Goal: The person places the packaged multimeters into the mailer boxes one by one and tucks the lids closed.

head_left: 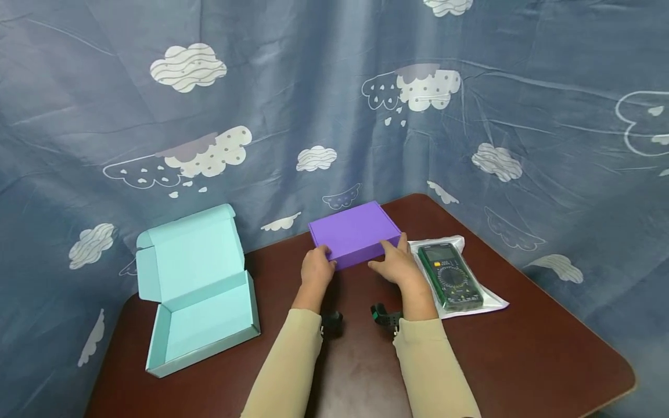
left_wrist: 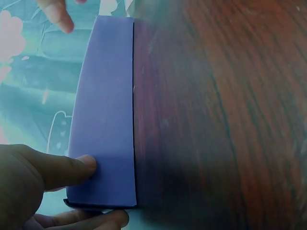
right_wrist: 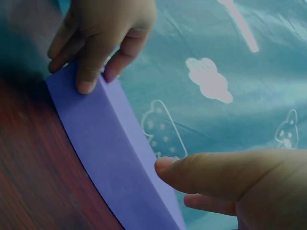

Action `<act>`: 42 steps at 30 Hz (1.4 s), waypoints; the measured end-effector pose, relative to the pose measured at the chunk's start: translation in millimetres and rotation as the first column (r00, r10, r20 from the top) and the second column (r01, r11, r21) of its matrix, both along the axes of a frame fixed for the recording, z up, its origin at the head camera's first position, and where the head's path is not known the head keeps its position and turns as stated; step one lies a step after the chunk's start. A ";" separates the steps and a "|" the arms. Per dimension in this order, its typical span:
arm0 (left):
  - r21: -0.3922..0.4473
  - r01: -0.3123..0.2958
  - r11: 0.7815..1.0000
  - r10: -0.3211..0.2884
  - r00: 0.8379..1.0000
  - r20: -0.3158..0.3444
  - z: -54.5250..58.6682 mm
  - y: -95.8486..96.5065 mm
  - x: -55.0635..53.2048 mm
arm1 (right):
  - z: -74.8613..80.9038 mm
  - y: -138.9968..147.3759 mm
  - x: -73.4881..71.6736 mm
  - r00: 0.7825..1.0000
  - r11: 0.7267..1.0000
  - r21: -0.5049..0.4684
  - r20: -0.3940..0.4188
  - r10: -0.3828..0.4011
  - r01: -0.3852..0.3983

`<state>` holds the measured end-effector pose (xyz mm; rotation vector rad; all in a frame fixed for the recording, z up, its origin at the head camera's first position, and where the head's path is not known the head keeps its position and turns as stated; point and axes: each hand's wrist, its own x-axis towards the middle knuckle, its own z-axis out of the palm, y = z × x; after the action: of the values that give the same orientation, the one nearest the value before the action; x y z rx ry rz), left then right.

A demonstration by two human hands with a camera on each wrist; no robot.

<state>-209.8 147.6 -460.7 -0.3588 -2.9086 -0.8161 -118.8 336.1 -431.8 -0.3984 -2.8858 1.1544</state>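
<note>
A closed purple box (head_left: 355,229) lies flat near the back edge of the table. My left hand (head_left: 317,268) grips its front left corner; in the left wrist view the thumb (left_wrist: 84,167) presses the front face while fingers bend around the short side. Over at the front right corner is my right hand (head_left: 399,264), thumb and index finger spread and fairly straight. The right wrist view has that thumb (right_wrist: 175,170) right at the box's top front edge. Close beside the right hand lies a green-edged multimeter (head_left: 450,276) in clear wrapping.
To the left stands a light teal box (head_left: 209,325) with its lid raised, its inside showing. White packaging (head_left: 493,299) lies under the multimeter on the dark brown table (head_left: 549,348). A blue cloud-patterned curtain (head_left: 292,87) hangs close behind the table.
</note>
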 end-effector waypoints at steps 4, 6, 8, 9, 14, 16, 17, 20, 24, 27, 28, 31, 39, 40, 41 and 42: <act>0.030 -0.001 1.000 0.001 1.000 0.006 -0.1 -9.2 -1.5 | 4.5 1.6 -0.2 0.999 1.000 -0.015 -0.036 -0.015 0.015; 0.037 0.006 0.999 -0.006 1.000 0.008 -1.6 -20.3 -1.1 | 5.6 1.3 -2.5 0.999 1.000 -0.022 -0.046 -0.010 0.009; 0.019 0.013 1.000 -0.014 1.000 0.021 -3.1 -35.7 1.6 | 4.2 -0.8 -7.5 0.999 1.000 -0.021 -0.050 0.009 -0.010; 0.004 0.019 1.000 -0.019 1.000 0.025 -3.3 -42.1 4.1 | 2.8 -0.9 -9.9 0.999 1.000 -0.019 -0.050 0.016 -0.017; -0.048 0.022 0.999 -0.024 0.999 -0.045 0.5 -66.9 27.6 | -2.9 3.3 -19.9 0.997 0.998 0.002 -0.048 0.060 -0.060; -0.047 0.013 0.999 -0.018 0.994 -0.106 5.2 -77.1 40.6 | -4.5 5.8 -23.1 0.996 0.997 0.011 -0.047 0.081 -0.081; -0.048 0.010 0.999 -0.016 0.991 -0.134 8.4 -83.5 47.2 | -5.4 6.8 -24.8 0.995 0.996 0.014 -0.048 0.088 -0.088; -0.063 -0.005 0.998 -0.008 0.978 -0.210 20.1 -109.5 66.9 | -7.4 9.8 -28.8 0.993 0.993 0.028 -0.044 0.113 -0.112; -0.038 -0.081 0.996 0.069 0.964 -0.255 36.4 -159.6 91.1 | -6.3 18.1 -32.9 0.988 0.987 0.059 -0.029 0.151 -0.149; 0.027 -0.162 0.986 0.164 0.963 -0.214 46.2 -197.4 102.0 | -4.2 38.5 -31.0 0.988 0.984 0.088 -0.021 0.155 -0.153; 0.054 -0.192 0.980 0.199 0.961 -0.192 49.0 -208.7 103.5 | -3.1 48.1 -29.0 0.988 0.984 0.096 -0.020 0.152 -0.149; 0.132 -0.302 0.944 0.318 0.940 -0.127 52.4 -237.0 103.4 | -0.3 78.4 -20.9 0.993 0.987 0.113 -0.015 0.119 -0.117; 0.250 -0.506 0.826 0.509 0.859 0.055 38.3 -249.6 80.4 | -3.0 157.8 22.4 0.991 0.992 0.120 0.120 -0.061 0.046; 0.253 -0.507 0.824 0.505 0.860 0.076 35.6 -247.1 76.3 | -3.3 166.7 27.7 0.986 0.989 0.127 0.143 -0.087 0.069; 0.254 -0.505 0.825 0.498 0.862 0.096 32.7 -244.6 72.1 | -3.2 174.9 32.1 0.981 0.987 0.133 0.163 -0.110 0.088; 0.258 -0.501 0.826 0.489 0.865 0.116 30.0 -241.9 69.1 | -2.4 182.3 35.5 0.974 0.985 0.133 0.185 -0.131 0.107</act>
<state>-140.7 -94.2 -430.7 0.4340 -2.6595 -1.1162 -83.3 518.4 -434.1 -0.7058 -3.0245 0.9659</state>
